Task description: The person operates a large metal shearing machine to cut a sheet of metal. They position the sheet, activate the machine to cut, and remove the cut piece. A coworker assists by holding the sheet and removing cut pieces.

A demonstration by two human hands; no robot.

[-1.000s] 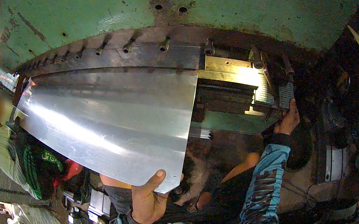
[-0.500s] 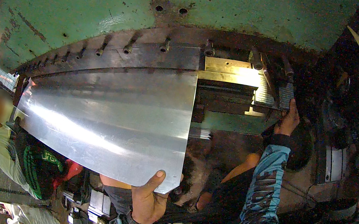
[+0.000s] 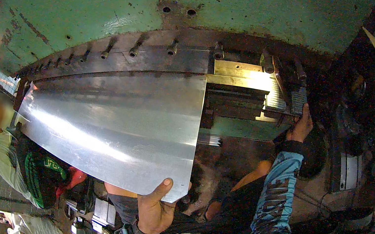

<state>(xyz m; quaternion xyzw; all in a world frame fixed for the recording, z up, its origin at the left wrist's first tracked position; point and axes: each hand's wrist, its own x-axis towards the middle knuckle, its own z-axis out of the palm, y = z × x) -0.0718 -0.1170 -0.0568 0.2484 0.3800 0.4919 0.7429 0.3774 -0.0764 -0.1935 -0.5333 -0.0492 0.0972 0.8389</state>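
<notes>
A large shiny metal sheet (image 3: 117,119) lies before me, its far edge against the long jaw of a green press machine (image 3: 247,7). My left hand (image 3: 156,212) is closed on the sheet's near right corner, thumb on top and fingers hidden beneath. Off to the right, my right hand (image 3: 301,126) grips the edge of a ribbed metal plate (image 3: 298,100) at the machine's end. Most of that hand's fingers are out of sight behind the plate. Beside the plate a lamp lights a brass-coloured bar (image 3: 240,71).
Several bolts (image 3: 172,47) stick out along the machine's upper beam. At the sheet's far left end stands a co-worker (image 3: 11,151) in a light sleeve, close to the sheet's edge. Dark equipment and cables crowd the right side, near a grey metal panel (image 3: 348,173).
</notes>
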